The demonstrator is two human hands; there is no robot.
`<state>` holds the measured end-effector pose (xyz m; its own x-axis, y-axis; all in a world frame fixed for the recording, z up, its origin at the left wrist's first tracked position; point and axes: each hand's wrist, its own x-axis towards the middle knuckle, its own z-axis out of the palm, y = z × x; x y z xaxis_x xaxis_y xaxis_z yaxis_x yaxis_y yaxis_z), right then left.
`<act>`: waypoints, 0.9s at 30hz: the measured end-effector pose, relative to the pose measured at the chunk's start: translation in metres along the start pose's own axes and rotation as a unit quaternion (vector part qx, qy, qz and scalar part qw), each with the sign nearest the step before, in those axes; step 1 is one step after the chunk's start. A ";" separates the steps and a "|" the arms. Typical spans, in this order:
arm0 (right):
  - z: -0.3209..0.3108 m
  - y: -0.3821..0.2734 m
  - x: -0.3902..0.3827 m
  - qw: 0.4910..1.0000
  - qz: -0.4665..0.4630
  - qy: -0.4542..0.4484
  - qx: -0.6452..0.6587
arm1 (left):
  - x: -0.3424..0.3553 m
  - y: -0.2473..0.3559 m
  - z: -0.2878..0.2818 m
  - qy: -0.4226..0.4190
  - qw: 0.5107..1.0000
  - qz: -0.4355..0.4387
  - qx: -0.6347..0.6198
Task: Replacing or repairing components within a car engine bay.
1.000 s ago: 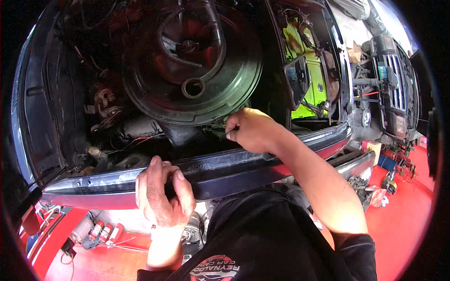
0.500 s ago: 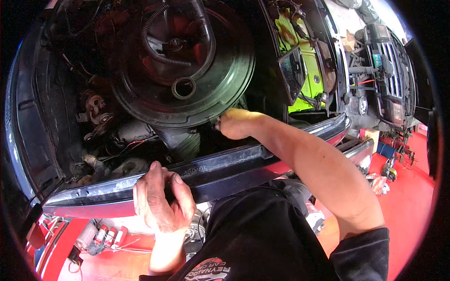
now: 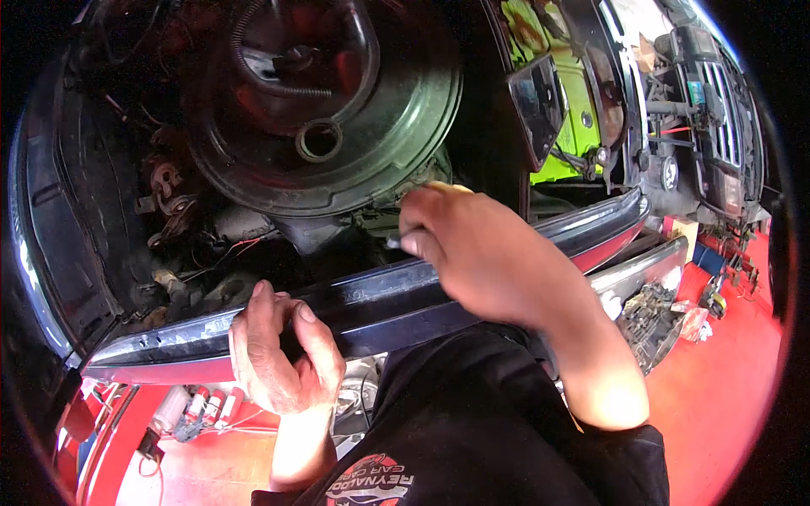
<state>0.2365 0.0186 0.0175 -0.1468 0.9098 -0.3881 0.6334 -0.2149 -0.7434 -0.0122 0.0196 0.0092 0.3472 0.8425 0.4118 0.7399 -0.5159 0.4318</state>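
Working beside the round dark housing (image 3: 405, 148), behind the front bar (image 3: 392, 291), seems the step: the right hand (image 3: 468, 240) curls there, its hold unclear; the left hand (image 3: 287, 358) rests on the bar, fingers apart. The next move likely calls for precision.

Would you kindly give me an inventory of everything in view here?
Round cover: one, dark, upper middle
Hoses: at least two, black, over the cover
Ring: one, brownish, on the cover
Engine-bay parts: several, rusty or dark, left of the cover
Front bar: one, mostly black, across the middle
Panel: one, yellow-green, upper right
Vehicle front: one, dark, far right
Box: one, tan, middle right
Red cylinders: three, partly white, lower left
Floor: red, lower left and right
Shirt: one, black, lower middle
Left grip: one, bare, on the front bar
Right grip: one, bare, by the cover's near rim
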 end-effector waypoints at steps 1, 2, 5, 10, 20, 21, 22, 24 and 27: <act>-0.003 -0.011 -0.017 0.998 -0.033 0.044 -0.036 | 0.000 0.000 0.000 0.000 1.000 -0.011 0.000; -0.003 -0.020 -0.033 0.987 -0.101 0.111 -0.060 | -0.001 0.000 0.001 -0.002 1.000 -0.021 0.000; -0.009 -0.021 -0.078 0.978 -0.169 0.111 0.054 | 0.000 -0.001 0.002 -0.007 1.000 -0.004 -0.004; -0.011 0.059 -0.120 0.886 -0.134 0.419 0.151 | -0.002 0.003 0.004 -0.015 0.998 -0.056 0.027; -0.021 0.149 -0.110 0.701 -0.078 0.662 0.252 | 0.004 0.007 -0.006 -0.094 0.984 -0.132 0.069; -0.021 0.151 -0.110 0.737 -0.081 0.647 0.180 | 0.006 0.007 -0.005 -0.104 0.984 -0.126 0.078; -0.021 0.152 -0.109 0.758 -0.077 0.636 0.122 | 0.009 0.006 -0.005 -0.112 0.983 -0.119 0.086; -0.019 0.154 -0.108 0.768 -0.101 0.626 0.086 | 0.012 0.005 -0.004 -0.114 0.986 -0.074 0.097; -0.018 0.155 -0.107 0.773 -0.110 0.618 0.093 | 0.014 0.006 -0.006 -0.131 0.983 -0.063 0.116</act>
<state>0.3638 -0.1057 -0.0468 0.6760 0.5502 0.4903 0.5593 0.0502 -0.8274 -0.0066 0.0273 0.0228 0.3580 0.9243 0.1326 0.8873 -0.3809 0.2598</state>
